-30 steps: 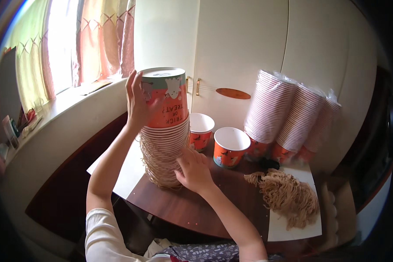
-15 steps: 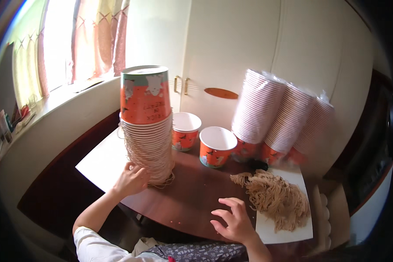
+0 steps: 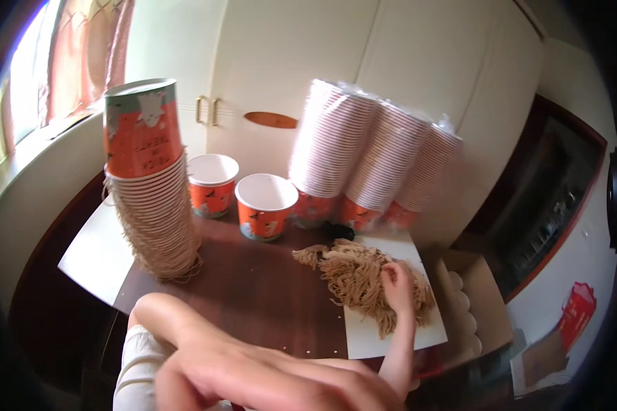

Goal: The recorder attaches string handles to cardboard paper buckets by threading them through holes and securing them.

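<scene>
My right hand (image 3: pixel 398 286) is on the heap of tan cords (image 3: pixel 355 279) at the right of the table, its fingers closed in the strands. How many it pinches does not show. Large and close at the lower edge, my left hand (image 3: pixel 253 373) reaches rightward with its fingers stretched and thumb apart; I see nothing in it, and its fingertips are cut off or blurred. To the left, a tall stack of upside-down orange paper buckets (image 3: pixel 144 140) has tan cords hanging around its rims.
Two upright buckets, a nearer one (image 3: pixel 266 209) and a farther one (image 3: pixel 212 185), stand mid-table. Plastic-wrapped bucket stacks (image 3: pixel 332 144) rise behind. A black item (image 3: pixel 338 231) lies by the cords. An open carton (image 3: pixel 483 288) stands right of the brown-and-white table (image 3: pixel 253 301).
My right hand has moved from above the table's front onto the cord heap and closed there. My left hand has left the bucket stack and come close to the camera. The view has swung right.
</scene>
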The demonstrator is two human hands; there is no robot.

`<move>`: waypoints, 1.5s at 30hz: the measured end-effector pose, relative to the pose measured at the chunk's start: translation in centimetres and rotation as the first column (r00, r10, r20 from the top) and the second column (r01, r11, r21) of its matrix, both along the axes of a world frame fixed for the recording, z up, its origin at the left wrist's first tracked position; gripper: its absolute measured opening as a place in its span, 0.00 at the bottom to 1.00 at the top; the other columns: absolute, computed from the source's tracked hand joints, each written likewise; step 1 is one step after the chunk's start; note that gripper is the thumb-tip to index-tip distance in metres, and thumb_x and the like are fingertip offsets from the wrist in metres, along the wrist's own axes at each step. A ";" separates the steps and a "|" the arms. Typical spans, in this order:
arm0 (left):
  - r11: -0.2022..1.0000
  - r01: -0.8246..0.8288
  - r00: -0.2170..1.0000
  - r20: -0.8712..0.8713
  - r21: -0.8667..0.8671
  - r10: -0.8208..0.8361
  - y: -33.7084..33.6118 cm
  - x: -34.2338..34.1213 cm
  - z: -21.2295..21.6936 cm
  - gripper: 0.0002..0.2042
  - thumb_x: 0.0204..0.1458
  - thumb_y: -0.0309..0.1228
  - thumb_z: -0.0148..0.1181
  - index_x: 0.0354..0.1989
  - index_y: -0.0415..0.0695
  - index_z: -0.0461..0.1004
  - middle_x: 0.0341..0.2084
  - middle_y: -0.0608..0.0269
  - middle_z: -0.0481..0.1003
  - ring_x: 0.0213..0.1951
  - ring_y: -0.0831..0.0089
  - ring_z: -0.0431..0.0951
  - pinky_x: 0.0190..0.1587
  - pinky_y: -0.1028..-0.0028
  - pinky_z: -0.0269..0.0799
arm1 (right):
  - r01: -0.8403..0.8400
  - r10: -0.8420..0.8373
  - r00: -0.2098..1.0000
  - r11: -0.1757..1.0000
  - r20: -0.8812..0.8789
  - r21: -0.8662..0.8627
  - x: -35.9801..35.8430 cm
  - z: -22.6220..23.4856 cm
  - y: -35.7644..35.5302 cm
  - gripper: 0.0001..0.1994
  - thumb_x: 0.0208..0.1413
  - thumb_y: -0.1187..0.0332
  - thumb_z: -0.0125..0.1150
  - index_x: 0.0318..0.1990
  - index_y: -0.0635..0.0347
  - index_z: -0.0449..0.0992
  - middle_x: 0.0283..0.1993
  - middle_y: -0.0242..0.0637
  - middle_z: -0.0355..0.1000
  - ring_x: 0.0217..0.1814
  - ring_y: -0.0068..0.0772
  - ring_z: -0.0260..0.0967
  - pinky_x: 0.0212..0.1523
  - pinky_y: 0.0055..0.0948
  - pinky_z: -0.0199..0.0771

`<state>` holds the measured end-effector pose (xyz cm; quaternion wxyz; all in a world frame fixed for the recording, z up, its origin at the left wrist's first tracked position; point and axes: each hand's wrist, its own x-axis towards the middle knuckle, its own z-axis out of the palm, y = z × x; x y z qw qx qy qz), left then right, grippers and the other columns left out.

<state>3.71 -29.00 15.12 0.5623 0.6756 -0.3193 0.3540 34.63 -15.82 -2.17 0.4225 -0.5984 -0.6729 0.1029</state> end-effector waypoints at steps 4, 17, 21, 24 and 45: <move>0.985 -0.008 1.000 -0.001 -0.171 0.008 -1.1 -1.2 0.9 0.20 0.46 0.47 0.57 0.35 0.41 0.71 0.38 0.48 0.69 0.42 0.53 0.66 0.43 0.59 0.64 | -0.056 0.056 0.991 0.998 0.125 -0.007 -0.9 -1.4 1.3 0.07 0.52 0.70 0.53 0.36 0.63 0.71 0.37 0.43 0.68 0.41 0.41 0.68 0.41 0.32 0.67; 0.508 -0.772 0.416 -0.301 0.381 0.858 12.3 -3.6 -5.1 0.15 0.49 0.37 0.56 0.40 0.38 0.71 0.36 0.56 0.72 0.41 0.60 0.71 0.45 0.64 0.65 | -0.156 0.149 0.986 0.983 0.070 0.099 -4.0 0.5 -0.5 0.08 0.49 0.69 0.55 0.35 0.62 0.72 0.36 0.41 0.69 0.41 0.43 0.67 0.43 0.34 0.66; -0.472 -0.531 -0.360 0.317 0.704 0.877 23.7 -5.0 -16.0 0.12 0.44 0.33 0.55 0.37 0.42 0.72 0.35 0.54 0.73 0.40 0.61 0.73 0.47 0.63 0.64 | -0.093 0.079 0.981 0.993 0.178 0.074 -3.1 -0.8 0.3 0.06 0.49 0.70 0.56 0.34 0.61 0.74 0.36 0.40 0.69 0.41 0.43 0.67 0.43 0.35 0.65; -0.504 -0.323 -0.419 0.356 0.801 0.835 25.4 -5.5 -18.1 0.11 0.44 0.31 0.55 0.37 0.45 0.72 0.34 0.59 0.73 0.42 0.62 0.72 0.45 0.66 0.65 | -0.050 0.031 0.951 0.997 0.307 0.054 -2.3 -2.8 1.1 0.06 0.48 0.70 0.55 0.33 0.59 0.76 0.37 0.38 0.70 0.43 0.42 0.66 0.45 0.37 0.63; -0.076 -0.461 0.036 0.105 0.884 0.994 3.9 -9.1 -15.4 0.14 0.35 0.30 0.58 0.35 0.50 0.71 0.28 0.71 0.69 0.36 0.73 0.71 0.40 0.71 0.65 | -0.229 -0.081 0.652 0.927 0.754 0.297 -9.9 -9.5 8.6 0.04 0.42 0.67 0.54 0.25 0.47 0.75 0.29 0.24 0.69 0.39 0.26 0.66 0.40 0.35 0.59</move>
